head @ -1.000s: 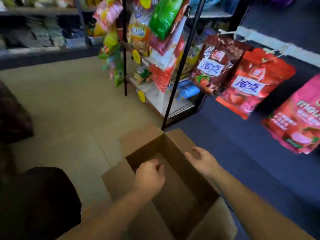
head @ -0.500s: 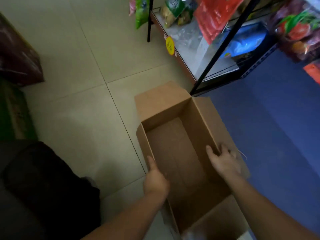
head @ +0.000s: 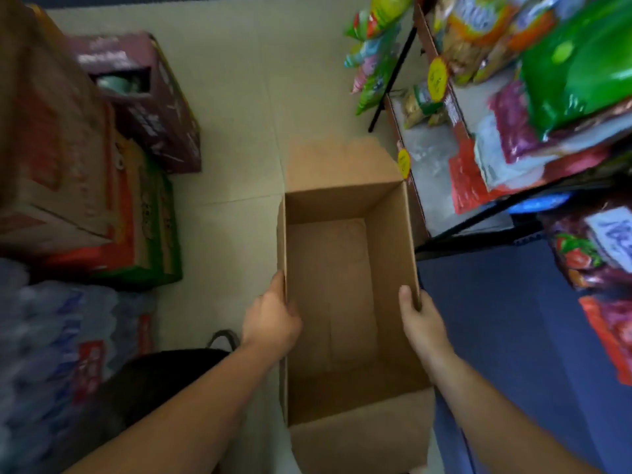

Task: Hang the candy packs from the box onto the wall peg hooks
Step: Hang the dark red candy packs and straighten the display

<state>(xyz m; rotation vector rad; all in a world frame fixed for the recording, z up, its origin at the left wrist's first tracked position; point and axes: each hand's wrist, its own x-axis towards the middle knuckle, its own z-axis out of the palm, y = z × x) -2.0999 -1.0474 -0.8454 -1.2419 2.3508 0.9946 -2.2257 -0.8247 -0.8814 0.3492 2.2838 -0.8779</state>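
The open brown cardboard box [head: 342, 206] is being gripped by the left hand [head: 272, 323] at nine o'clock and the right hand [head: 424, 323] at three, and is being flanked by stacked printed cartons [head: 78, 172] at ten and a black-framed metal shelf rack [head: 432, 179] at two.

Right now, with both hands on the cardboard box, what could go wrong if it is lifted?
The cardboard box shows a bare bottom, so perhaps nothing remains to hang. The right hand is close to the shelf rack; lifting may knock snack packs there. The left hand has its grip on a thin wall, which might buckle.
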